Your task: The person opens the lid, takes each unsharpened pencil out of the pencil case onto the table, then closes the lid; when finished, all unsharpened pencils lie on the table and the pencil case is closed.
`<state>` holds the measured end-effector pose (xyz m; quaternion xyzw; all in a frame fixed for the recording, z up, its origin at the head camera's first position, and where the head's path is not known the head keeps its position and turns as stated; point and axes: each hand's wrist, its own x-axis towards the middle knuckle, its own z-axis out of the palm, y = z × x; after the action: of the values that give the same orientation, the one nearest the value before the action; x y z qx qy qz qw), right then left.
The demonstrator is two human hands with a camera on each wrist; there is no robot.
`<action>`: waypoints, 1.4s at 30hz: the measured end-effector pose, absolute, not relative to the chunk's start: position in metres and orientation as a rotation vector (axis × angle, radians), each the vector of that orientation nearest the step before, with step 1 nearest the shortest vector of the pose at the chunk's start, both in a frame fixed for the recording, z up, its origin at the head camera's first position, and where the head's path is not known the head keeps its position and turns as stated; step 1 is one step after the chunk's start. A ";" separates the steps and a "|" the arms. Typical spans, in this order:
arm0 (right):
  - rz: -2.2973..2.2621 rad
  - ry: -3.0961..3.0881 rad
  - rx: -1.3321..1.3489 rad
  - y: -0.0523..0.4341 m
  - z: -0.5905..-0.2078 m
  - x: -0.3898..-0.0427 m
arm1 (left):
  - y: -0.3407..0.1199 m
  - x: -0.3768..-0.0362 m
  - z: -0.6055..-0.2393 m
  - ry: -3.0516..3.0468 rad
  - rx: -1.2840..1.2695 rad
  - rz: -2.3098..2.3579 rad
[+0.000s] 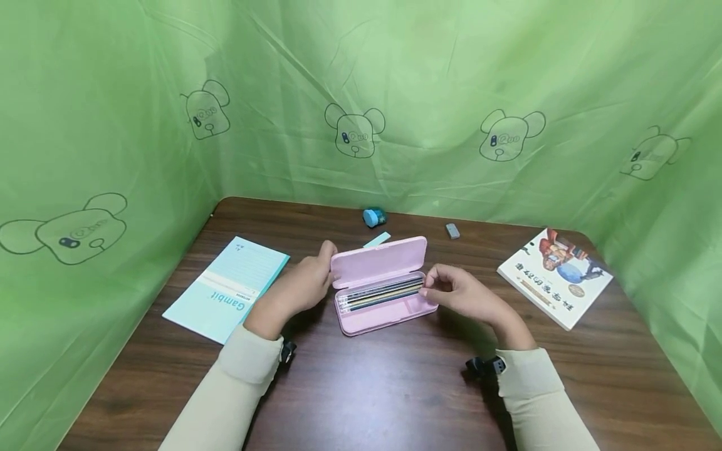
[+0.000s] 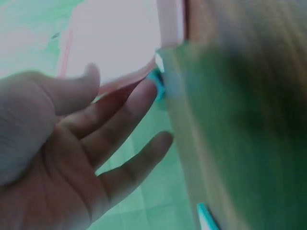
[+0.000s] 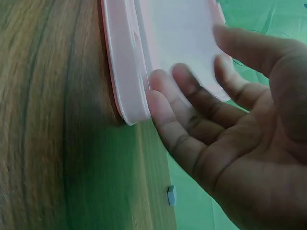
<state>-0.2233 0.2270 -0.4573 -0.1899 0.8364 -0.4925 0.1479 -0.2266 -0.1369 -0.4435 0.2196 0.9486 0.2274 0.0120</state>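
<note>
A pink pencil case (image 1: 374,317) lies open in the middle of the brown table, its lid (image 1: 378,260) tipped up at the back. Several pencils (image 1: 383,293) lie lengthwise in its tray. My left hand (image 1: 301,285) is at the case's left end, fingers fairly straight, the tips against the lid (image 2: 115,43); the left wrist view shows that hand (image 2: 81,143) with its palm open. My right hand (image 1: 451,291) is at the right end by the pencil tips. In the right wrist view its relaxed fingers (image 3: 192,110) touch the case's rim (image 3: 124,72) and hold nothing.
A light-blue notebook (image 1: 228,288) lies at the left and a picture book (image 1: 555,275) at the right. Behind the case are a blue sharpener (image 1: 373,217), a pale blue strip (image 1: 376,240) and a grey eraser (image 1: 452,231). Green sheeting encloses the table.
</note>
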 end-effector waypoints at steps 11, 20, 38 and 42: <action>-1.471 2.244 -0.509 0.218 -0.455 -0.220 | -0.144 -0.225 -0.441 2.751 0.472 0.730; -1.242 2.648 -0.570 0.214 -0.463 -0.222 | -0.141 -0.225 -0.449 2.591 0.650 0.746; -0.950 2.760 -0.674 0.211 -0.471 -0.223 | -0.145 -0.231 -0.457 2.645 0.633 0.716; -0.870 2.779 -0.713 0.208 -0.468 -0.221 | -0.146 -0.232 -0.458 2.633 0.655 0.694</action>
<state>-0.2206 0.2080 -0.4681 -0.2373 0.9245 -0.2894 0.0719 -0.2321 -0.1460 -0.4576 0.2303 0.9266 0.2440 0.1697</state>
